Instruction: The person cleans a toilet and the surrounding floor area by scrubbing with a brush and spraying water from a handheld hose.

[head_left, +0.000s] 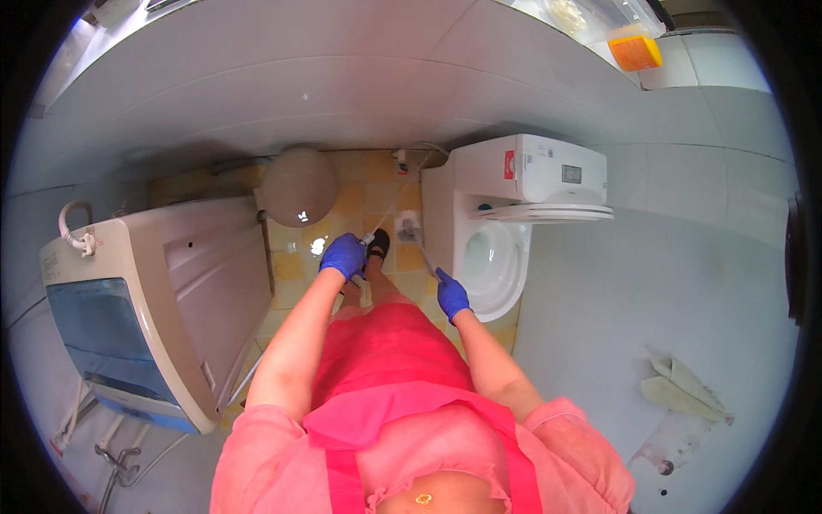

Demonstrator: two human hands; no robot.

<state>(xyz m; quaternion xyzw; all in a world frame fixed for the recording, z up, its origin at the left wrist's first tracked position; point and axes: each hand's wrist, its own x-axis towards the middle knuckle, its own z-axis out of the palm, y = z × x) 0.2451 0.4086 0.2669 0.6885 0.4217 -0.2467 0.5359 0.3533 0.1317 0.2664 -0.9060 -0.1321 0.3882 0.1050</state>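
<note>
My left hand (pixel 345 257), in a blue glove, grips a whitish nozzle-like fitting (pixel 368 238) above the floor. From it a thin pale streak (pixel 401 189), apparently a water jet, runs towards the wall behind the toilet. My right hand (pixel 453 295), also gloved, is closed around the long handle (pixel 426 254) of a brush beside the toilet. The pale brush head (pixel 408 226) rests on the yellow and cream floor tiles (pixel 411 257), left of the toilet base. The white toilet (pixel 523 276) stands with its lid and seat (pixel 546 212) raised.
At left stands a top-loading washing machine (pixel 212 263) with a hose on top. A round, greyish-brown object (pixel 299 186) sits near the far wall. Faucet pipes (pixel 115 459) are at lower left. An orange container (pixel 634 53) stands on a ledge; cloths (pixel 684 392) hang at right.
</note>
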